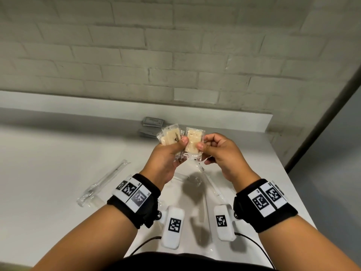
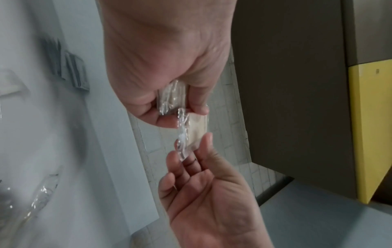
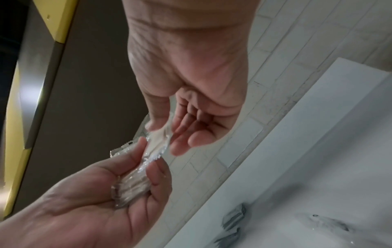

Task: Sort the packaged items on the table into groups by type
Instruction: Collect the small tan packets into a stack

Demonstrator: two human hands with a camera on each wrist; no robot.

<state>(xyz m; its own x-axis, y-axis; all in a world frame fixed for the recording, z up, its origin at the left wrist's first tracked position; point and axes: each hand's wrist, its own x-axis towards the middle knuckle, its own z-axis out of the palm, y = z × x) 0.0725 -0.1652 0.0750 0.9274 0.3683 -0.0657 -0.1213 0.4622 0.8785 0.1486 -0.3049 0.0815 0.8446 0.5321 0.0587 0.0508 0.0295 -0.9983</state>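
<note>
In the head view, the left hand [image 1: 168, 153] is gripping a small stack of clear-wrapped beige packets [image 1: 171, 136], thumb pressing on the front one, just above the middle of the frame. The right hand [image 1: 220, 151] is pinching a single matching packet [image 1: 193, 142] between thumb and fingers. That packet is standing with its long axis running up the frame, its left edge just beside the stack, so joining them looks like a short move leftward, and the right hand is the one carrying it. Grey sachets [image 1: 153, 122] are lying on the white table [image 1: 58, 163] beyond the hands; a long clear sleeve [image 1: 103, 182] is lying at lower left.

In the left wrist view, the left hand is curling round the stack at centre, while the right hand, entering from the bottom, is holding the single packet edge-on directly below the stack, nearly touching it.

In the right wrist view, the right hand's fingertips are nipping the wrapper's crimped edge at mid-frame, and the left hand is cupping the stack at lower left.
</note>
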